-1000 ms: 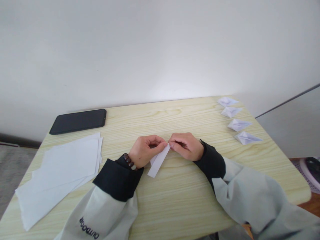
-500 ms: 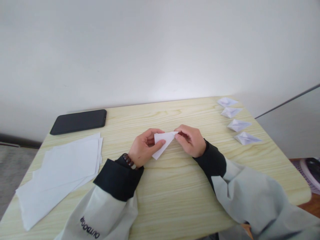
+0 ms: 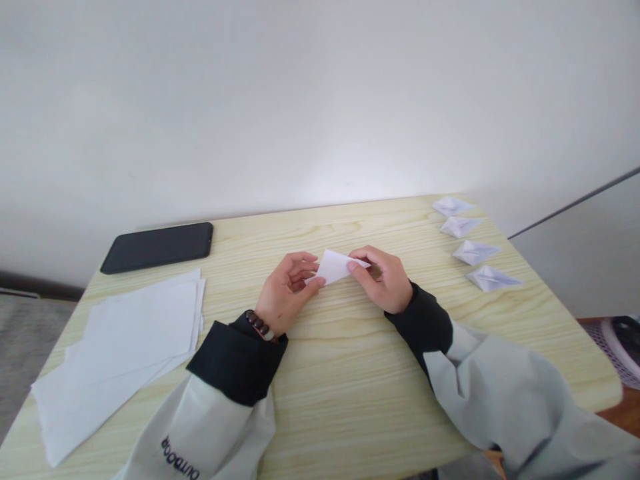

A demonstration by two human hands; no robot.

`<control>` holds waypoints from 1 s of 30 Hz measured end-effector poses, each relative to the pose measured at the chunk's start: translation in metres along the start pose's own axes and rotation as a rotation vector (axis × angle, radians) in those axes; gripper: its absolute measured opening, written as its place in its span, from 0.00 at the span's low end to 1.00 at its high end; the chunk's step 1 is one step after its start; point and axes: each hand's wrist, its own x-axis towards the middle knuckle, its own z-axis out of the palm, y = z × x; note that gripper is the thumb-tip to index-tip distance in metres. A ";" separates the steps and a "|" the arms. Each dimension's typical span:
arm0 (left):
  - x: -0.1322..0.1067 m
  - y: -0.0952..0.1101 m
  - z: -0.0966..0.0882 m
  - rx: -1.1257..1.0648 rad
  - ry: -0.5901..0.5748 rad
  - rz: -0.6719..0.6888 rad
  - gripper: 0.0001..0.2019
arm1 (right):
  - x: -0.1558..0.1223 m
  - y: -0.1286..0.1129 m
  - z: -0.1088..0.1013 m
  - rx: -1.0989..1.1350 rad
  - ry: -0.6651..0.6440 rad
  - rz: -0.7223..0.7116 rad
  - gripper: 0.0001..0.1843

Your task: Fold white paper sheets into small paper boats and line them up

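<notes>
Holding paper (image 3: 334, 267); left sleeve (image 3: 213, 417): "OUTDOOR" (image 3: 179, 458)

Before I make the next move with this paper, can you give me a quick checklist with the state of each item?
1. Right hand pinching the folded paper: ok, thumb and fingers at its right end.
2. Left hand gripping firmly: cannot tell; the thumb meets the paper's left end, but pressure doesn't show.
3. Underside folds lined up: cannot tell, that face is hidden.
4. Four folded pieces away from both hands: ok, along the right side of the table.
5. Loose sheets squared up: not ok, they lie unevenly fanned.
6. Phone away from both hands: ok, beyond the sheets.
</notes>
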 end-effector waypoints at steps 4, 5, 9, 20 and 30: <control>0.000 -0.001 0.001 0.027 0.023 0.053 0.15 | -0.001 -0.001 0.000 0.044 -0.068 -0.064 0.06; 0.000 -0.001 0.001 0.015 0.036 0.066 0.14 | -0.001 -0.001 0.000 0.067 -0.069 -0.057 0.06; 0.000 0.001 0.000 -0.004 0.043 0.115 0.12 | -0.002 0.000 0.001 0.166 -0.094 -0.068 0.05; 0.000 0.001 0.000 0.013 0.069 0.102 0.12 | -0.005 0.000 0.003 0.222 -0.107 -0.118 0.07; -0.002 0.007 -0.001 0.222 0.098 0.110 0.09 | -0.003 -0.003 0.000 0.161 -0.149 -0.177 0.06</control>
